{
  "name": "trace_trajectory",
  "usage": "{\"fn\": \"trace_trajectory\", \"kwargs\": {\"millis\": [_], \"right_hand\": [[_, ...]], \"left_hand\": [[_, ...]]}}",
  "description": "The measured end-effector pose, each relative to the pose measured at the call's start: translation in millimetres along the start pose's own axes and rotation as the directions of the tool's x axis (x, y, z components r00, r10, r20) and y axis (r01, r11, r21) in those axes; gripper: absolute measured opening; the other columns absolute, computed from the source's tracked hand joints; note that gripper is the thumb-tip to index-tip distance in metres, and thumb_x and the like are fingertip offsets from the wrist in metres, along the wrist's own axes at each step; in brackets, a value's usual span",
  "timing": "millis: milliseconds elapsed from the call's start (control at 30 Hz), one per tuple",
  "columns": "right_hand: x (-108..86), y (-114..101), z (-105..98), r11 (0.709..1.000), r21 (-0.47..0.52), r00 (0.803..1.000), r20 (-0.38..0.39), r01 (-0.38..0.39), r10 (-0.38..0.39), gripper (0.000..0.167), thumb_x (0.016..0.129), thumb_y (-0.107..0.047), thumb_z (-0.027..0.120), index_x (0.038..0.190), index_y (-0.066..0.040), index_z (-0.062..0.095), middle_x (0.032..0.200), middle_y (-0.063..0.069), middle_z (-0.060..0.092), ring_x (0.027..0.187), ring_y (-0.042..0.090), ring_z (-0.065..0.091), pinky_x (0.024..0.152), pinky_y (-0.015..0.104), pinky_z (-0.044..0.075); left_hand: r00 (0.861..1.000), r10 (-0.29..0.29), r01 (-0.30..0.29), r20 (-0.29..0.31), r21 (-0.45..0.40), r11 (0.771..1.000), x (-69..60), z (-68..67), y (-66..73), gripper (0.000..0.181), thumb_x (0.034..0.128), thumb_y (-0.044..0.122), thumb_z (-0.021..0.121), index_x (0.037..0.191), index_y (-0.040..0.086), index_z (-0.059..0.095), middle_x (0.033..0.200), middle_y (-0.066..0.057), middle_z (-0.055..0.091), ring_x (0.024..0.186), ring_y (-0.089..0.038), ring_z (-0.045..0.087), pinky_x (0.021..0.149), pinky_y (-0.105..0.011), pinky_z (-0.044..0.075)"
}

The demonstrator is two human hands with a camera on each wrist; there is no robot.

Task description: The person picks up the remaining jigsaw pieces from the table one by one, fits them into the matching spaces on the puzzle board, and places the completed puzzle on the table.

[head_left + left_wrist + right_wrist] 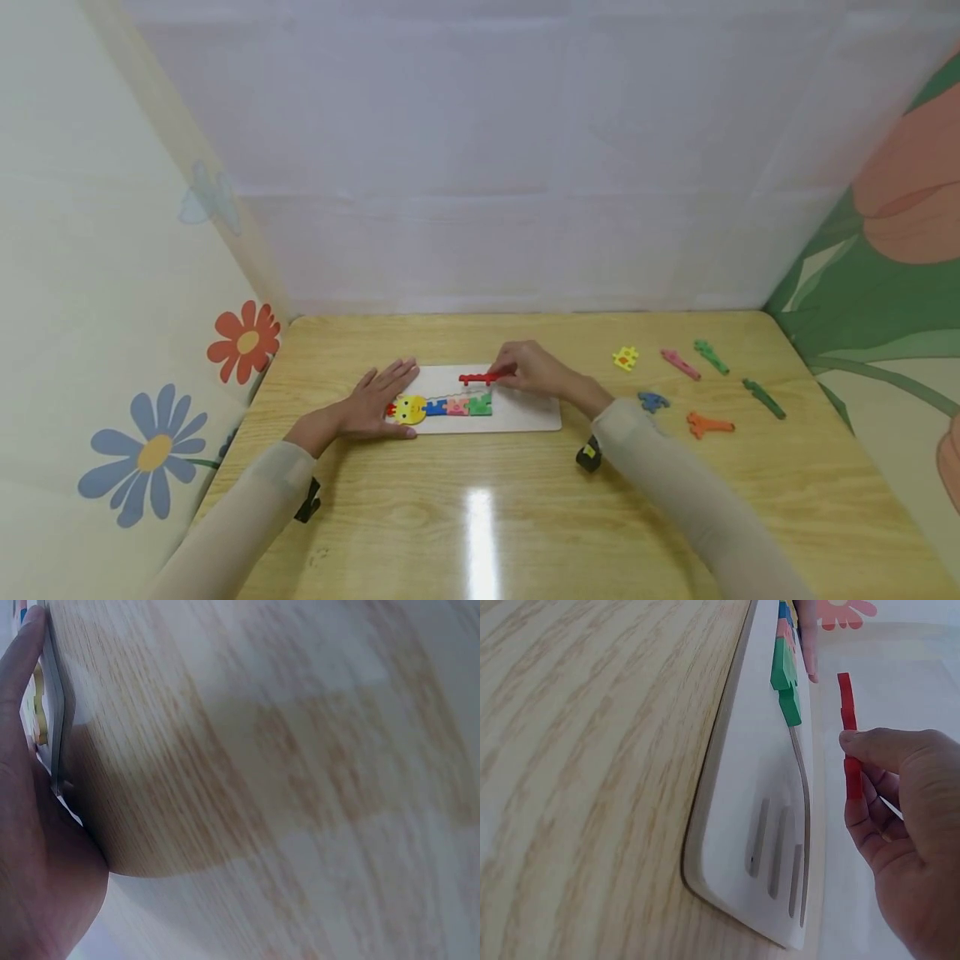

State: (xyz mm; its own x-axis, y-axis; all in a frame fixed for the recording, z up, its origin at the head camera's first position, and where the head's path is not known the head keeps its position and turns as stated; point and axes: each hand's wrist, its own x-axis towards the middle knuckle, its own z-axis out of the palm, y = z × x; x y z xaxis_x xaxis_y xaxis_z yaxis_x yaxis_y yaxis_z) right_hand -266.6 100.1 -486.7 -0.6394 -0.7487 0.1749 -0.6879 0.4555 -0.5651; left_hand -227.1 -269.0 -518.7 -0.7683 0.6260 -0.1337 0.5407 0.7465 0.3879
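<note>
A white puzzle board (525,414) lies on the table, with a yellow giraffe head (409,409) at its left end. Blue (436,407), pink (457,407) and green (481,405) puzzle pieces follow the head in a row. My left hand (377,402) rests with spread fingers on the board's left end, beside the head. Above the board, my right hand (534,368) pinches a thin red puzzle piece (847,701) between thumb and fingers. The right wrist view shows the red piece apart from the board, whose bare end has several slots (778,851).
To the right lie loose puzzle pieces: yellow (626,358), blue (653,402), orange (709,424), pink (681,364), light green (711,357) and dark green (764,398). A white wall (525,167) stands behind the wooden table (420,517).
</note>
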Motion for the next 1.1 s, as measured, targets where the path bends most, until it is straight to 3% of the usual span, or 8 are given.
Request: {"fn": "trace_trajectory", "kwargs": {"millis": [1100], "right_hand": [[20.4, -16, 22, 0.999, 0.014, 0.998, 0.049, 0.036, -0.037, 0.020, 0.094, -0.010, 0.081, 0.114, -0.006, 0.082, 0.101, 0.003, 0.073, 0.092, 0.012, 0.067, 0.084, 0.021, 0.056]], "left_hand": [[1.000, 0.005, -0.005, -0.006, -0.004, 1.000, -0.9, 0.6, -1.0, 0.114, 0.0894, 0.059, 0.077, 0.168, 0.001, 0.018, 0.177, -0.018, 0.012, 0.163, -0.043, 0.007, 0.123, -0.074, 0.005]]}}
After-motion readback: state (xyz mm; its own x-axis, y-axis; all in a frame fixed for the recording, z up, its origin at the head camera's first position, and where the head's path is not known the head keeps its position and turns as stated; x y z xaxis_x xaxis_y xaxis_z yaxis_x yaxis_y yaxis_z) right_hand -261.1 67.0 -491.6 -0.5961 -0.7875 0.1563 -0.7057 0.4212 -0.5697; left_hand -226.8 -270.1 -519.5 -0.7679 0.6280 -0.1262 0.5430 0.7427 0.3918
